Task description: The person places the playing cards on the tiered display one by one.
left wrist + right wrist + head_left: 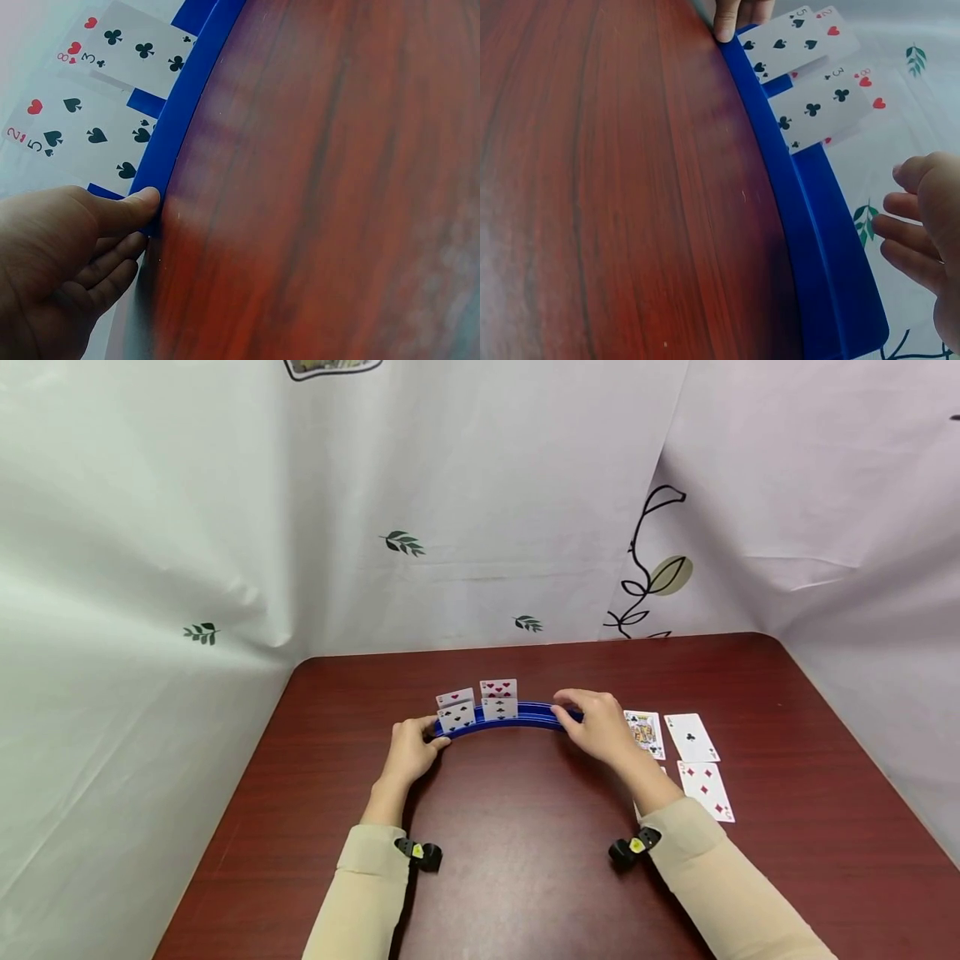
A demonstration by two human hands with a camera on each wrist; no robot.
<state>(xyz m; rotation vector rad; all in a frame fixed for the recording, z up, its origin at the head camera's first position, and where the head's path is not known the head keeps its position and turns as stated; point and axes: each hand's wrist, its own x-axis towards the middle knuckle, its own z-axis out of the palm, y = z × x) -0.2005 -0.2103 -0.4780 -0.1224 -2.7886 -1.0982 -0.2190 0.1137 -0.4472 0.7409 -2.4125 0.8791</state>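
A curved blue card holder (534, 716) lies across the table with its ends bending toward me. My left hand (409, 752) pinches its left end, the thumb on the near edge. Close to that hand stand a five of spades (94, 135) and, behind it, a two of hearts (838, 31). Farther right, a three of clubs (814, 110) stands in front of an eight of hearts (498, 687). My right hand (598, 725) hovers by the holder's right end, thumb and fingers spread apart and nothing between them; whether it touches the holder is unclear.
Right of the holder lie a king of clubs (647, 735), an ace of clubs (691, 737) and a five of diamonds (707, 791), face up. Another card is mostly hidden under my right forearm. A white patterned curtain (480, 527) hangs around the brown table (510, 877).
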